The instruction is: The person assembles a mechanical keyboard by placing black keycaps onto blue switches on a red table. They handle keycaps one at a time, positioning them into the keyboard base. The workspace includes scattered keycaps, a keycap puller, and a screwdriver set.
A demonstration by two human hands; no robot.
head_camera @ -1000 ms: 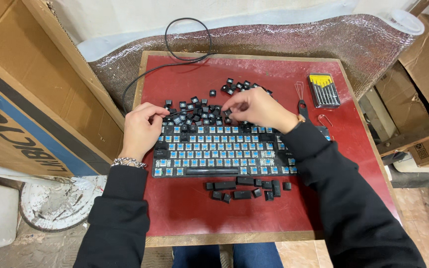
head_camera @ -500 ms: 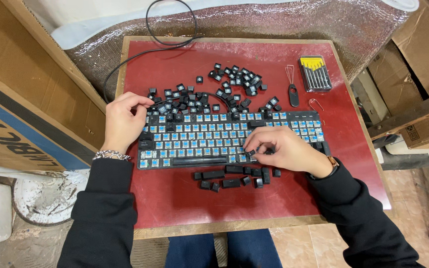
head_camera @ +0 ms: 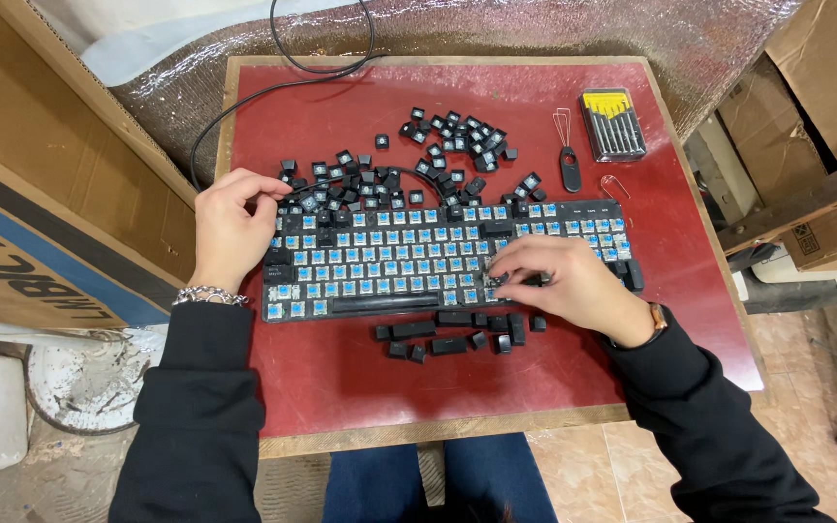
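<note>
Red table point(head_camera: 341, 387) bears keyboard point(head_camera: 389, 261) lying left-to-right, cable end left.

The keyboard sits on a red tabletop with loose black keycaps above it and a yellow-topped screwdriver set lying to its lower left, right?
Not quite. In the head view the screwdriver set lies at the upper right of the keyboard, beside the keycap puller. The red tabletop and the loose black keycaps above it are right.

A makeshift repair corner, likely a storeroom or workshop; a small red table point(head_camera: 341, 387) stands on worn tile, with cardboard boxes point(head_camera: 41, 223) at nine and three o'clock. A screwdriver set point(head_camera: 612, 123) lies at one o'clock; foil sheeting point(head_camera: 535, 29) hangs at twelve.
</note>
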